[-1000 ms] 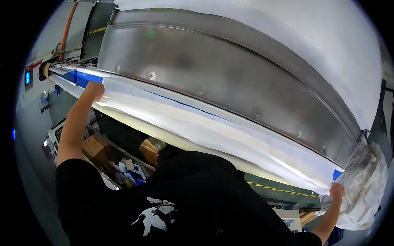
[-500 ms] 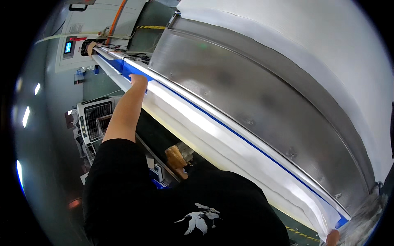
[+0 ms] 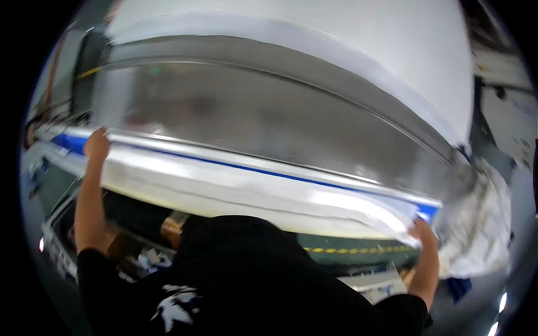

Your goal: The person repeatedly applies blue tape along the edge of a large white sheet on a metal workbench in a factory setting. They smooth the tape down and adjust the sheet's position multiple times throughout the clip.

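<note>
A long strip of thin white sheet stretches between my two hands, along a pale rail with a blue band. My left hand is closed at the sheet's left end, its fingertips against the rail. At the right end, my right hand pinches the sheet's corner, just below a blue patch on the rail. The sheet's near edge hangs in loose folds. Motion blurs both hands somewhat.
Behind the rail lies a wide metal plate, with a large expanse of white material beyond it. Crumpled whitish sheeting heaps at the right. Below the rail, a brown box-like object and yellow-striped floor tape show.
The view has swung, so the rail lies flatter across the picture and more shows at the right. My right hand and forearm have come fully into view. Both hands keep to the sheet's ends.
</note>
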A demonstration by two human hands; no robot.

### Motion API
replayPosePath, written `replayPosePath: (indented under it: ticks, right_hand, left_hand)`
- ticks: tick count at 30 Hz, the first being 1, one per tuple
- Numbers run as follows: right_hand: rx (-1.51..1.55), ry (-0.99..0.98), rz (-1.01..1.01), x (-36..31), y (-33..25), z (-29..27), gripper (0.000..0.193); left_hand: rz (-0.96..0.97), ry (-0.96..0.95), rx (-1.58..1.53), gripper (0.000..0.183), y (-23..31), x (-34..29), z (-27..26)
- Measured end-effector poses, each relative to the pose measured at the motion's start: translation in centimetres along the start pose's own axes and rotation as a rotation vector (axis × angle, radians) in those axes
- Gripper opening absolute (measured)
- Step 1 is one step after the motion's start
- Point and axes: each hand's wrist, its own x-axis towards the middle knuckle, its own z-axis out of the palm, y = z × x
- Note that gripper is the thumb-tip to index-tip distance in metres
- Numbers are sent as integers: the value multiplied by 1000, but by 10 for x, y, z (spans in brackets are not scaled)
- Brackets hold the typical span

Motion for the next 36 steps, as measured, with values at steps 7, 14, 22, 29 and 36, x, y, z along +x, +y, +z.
replayPosePath:
  ticks: [7, 14, 22, 29, 36]
  right_hand:
    - [129, -108, 8, -20, -67, -47, 53]
    - [123, -10, -219, -25, -140, -71, 50]
    - [297, -112, -521, -65, -236, -76, 46]
    - [556, -221, -658, -58, -280, -74, 46]
    - [723, -178, -522, -39, -282, -37, 39]
  left_hand:
    - [20, -110, 23, 24, 98, -28, -71]
    - [55, -86, -28, 23, 100, -40, -78]
    - [662, 137, -601, 16, 249, -114, -125]
    - [700, 155, -558, 15, 252, -113, -151]
    - [399, 161, -691, 16, 204, -94, -131]
